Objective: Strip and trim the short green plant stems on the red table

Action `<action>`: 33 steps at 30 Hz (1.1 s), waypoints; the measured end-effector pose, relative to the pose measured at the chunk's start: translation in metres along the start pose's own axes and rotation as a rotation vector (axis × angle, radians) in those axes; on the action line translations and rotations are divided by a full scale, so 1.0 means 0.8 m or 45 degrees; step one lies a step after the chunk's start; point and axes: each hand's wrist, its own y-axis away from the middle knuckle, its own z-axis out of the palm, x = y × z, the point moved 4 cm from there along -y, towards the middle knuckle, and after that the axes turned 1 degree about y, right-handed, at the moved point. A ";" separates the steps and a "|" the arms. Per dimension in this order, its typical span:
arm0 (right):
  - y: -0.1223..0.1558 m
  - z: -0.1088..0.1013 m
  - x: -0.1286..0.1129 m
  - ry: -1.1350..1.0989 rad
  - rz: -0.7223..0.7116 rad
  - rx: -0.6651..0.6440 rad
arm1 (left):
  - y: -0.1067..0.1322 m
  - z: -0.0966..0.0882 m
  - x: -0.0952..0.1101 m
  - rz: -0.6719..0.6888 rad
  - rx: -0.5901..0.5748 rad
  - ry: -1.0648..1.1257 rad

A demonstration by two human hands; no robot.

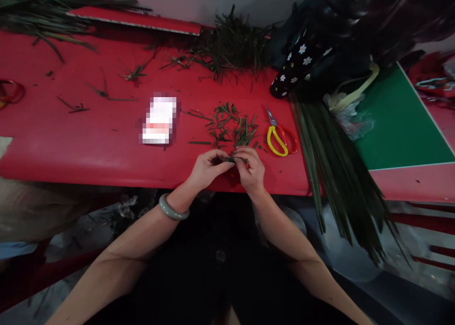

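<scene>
Near the front edge of the red table (pixel 88 149), both hands meet over a small dark green piece of leaf strip (pixel 232 159). My left hand (pixel 209 167) pinches its left side between thumb and fingers. From the right, my right hand (pixel 251 167) grips the same piece, its fingers curled and partly hiding it. Just beyond the hands lies a scatter of short cut leaf pieces (pixel 227 123). Scissors (pixel 277 138) with one yellow and one red handle rest to the right, blades pointing away.
A blurred-out bright rectangle (pixel 159 120) lies left of the cuttings. Long green leaves (pixel 337 173) hang over the table edge at right, beside a green board (pixel 401 126). A leaf pile (pixel 234 48) and a flowered black object (pixel 296 62) stand at the back. Another red handle (pixel 12 93) shows far left.
</scene>
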 end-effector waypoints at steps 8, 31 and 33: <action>-0.002 0.002 0.000 -0.110 0.047 -0.043 | -0.003 -0.001 0.011 0.266 -0.045 -0.205; -0.005 0.000 0.015 -0.224 0.195 0.022 | -0.004 0.001 0.001 -0.137 0.001 0.185; -0.004 0.000 0.016 -0.249 0.216 0.032 | -0.005 0.000 -0.001 -0.152 0.001 0.248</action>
